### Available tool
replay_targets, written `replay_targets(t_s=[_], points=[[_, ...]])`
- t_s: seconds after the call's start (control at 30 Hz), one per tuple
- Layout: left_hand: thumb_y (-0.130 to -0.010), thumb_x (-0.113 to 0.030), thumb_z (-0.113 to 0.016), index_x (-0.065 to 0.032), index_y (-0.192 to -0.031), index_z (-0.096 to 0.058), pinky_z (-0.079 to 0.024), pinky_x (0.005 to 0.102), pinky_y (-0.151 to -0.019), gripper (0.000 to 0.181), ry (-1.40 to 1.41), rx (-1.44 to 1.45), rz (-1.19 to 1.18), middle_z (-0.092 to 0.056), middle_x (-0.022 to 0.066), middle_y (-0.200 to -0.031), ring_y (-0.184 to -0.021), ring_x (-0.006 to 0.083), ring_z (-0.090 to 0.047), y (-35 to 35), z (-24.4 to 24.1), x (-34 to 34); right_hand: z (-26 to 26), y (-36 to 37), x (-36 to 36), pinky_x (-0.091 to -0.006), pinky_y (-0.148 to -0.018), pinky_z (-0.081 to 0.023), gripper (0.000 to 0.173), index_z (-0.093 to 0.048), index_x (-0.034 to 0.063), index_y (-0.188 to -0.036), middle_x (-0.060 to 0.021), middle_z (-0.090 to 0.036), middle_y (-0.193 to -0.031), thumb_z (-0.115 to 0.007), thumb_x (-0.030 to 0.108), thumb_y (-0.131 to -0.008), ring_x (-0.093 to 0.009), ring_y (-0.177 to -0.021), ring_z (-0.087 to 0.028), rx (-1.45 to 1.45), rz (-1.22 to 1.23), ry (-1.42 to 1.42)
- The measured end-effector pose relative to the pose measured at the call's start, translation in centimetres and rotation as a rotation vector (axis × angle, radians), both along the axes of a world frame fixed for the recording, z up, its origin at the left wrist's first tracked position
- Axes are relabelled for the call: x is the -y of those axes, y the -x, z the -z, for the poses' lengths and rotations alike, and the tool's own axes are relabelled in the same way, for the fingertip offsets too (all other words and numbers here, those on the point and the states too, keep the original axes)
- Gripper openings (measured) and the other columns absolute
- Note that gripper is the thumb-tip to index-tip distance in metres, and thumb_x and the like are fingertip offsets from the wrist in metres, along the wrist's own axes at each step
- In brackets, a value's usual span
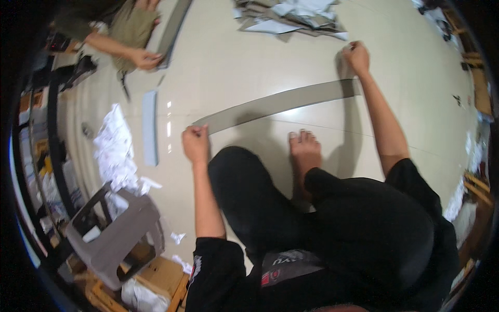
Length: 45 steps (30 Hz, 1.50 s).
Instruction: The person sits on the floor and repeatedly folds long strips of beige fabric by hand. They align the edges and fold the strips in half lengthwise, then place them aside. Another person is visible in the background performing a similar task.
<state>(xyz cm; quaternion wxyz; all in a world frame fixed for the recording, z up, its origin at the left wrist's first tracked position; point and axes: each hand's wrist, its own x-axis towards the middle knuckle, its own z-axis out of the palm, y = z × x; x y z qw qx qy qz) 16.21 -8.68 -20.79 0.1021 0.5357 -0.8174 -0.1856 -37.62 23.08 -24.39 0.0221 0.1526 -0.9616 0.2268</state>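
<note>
A long grey-brown strip [278, 102] of flat material lies across the tiled floor before me, slightly bowed in this view. At its left end is my left hand [196, 143], fingers pinched on the strip's corner. My right hand [356, 58] is raised above the strip's right end, fingertips together; whether anything thin is between them cannot be told. Its shadow falls over that end of the strip. My bare foot [305, 150] rests on the floor below the strip.
A co-worker's hand [146, 59] touches another long strip [171, 35] at upper left. A pale strip [150, 128] and crumpled white scraps [115, 148] lie left, above a tipped plastic stool [117, 234]. Cut pieces [288, 17] are heaped at the top. A cardboard box [161, 275] stands lower left.
</note>
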Motion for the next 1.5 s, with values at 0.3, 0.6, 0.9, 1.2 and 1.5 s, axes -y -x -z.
replay_targets(t_s=[0.3, 0.6, 0.9, 1.2, 1.5], points=[[-0.092, -0.03, -0.082, -0.0032, -0.092, -0.071, -0.055, 0.0416, -0.074, 0.029, -0.106, -0.038, -0.015, -0.07, 0.0111, -0.086, -0.078, 0.0262, -0.068, 1.0, -1.4, -0.2, -4.4, -9.4, -7.4, -0.0409, -0.082, -0.058, 0.031, -0.074, 0.0008, -0.098, -0.017, -0.077, -0.096, -0.084, 0.027, -0.086, -0.03, -0.088, -0.074, 0.484, -0.075, -0.042], [-0.091, -0.02, -0.084, -0.0027, -0.097, -0.068, -0.052, 0.03, -0.072, 0.024, -0.297, -0.329, -0.046, -0.067, 0.0027, -0.08, -0.076, 0.0132, -0.063, 0.0, -0.7, 1.1, -4.3, -10.9, -8.0, -0.036, -0.077, -0.056, 0.032, -0.069, 0.0001, -0.109, -0.0112, -0.072, -0.093, -0.082, 0.021, -0.09, -0.022, -0.084, -0.07, 0.347, -0.063, 0.214], [-0.09, -0.018, -0.082, -0.0013, -0.099, -0.071, -0.052, 0.0321, -0.069, 0.022, -0.19, -0.247, 0.01, -0.065, 0.0048, -0.078, -0.072, 0.0155, -0.061, -0.5, -0.8, 1.8, -5.4, -11.8, -7.2, -0.0304, -0.076, -0.054, 0.029, -0.068, -0.0053, -0.111, -0.0085, -0.071, -0.096, -0.076, 0.019, -0.098, -0.014, -0.084, -0.065, 0.693, -0.004, 0.589], [-0.091, -0.02, -0.081, -0.0026, -0.095, -0.071, -0.054, 0.0381, -0.068, 0.021, -0.013, -0.121, -0.016, -0.071, 0.0098, -0.077, -0.069, 0.0251, -0.068, 0.1, -1.6, 1.0, -5.9, -12.4, -6.3, -0.0291, -0.075, -0.055, 0.022, -0.069, 0.0011, -0.11, -0.0021, -0.071, -0.095, -0.07, 0.022, -0.104, -0.01, -0.082, -0.064, 0.764, -0.054, 0.593], [-0.095, -0.024, -0.078, -0.0002, -0.096, -0.073, -0.054, 0.0399, -0.07, 0.024, 0.041, -0.095, 0.046, -0.074, 0.0149, -0.081, -0.071, 0.0279, -0.07, -0.5, -1.2, 1.2, -13.2, -15.3, -2.0, -0.0276, -0.076, -0.058, 0.027, -0.072, 0.002, -0.117, -0.0015, -0.072, -0.1, -0.071, 0.026, -0.104, -0.009, -0.087, -0.066, 0.853, -0.252, 0.665]])
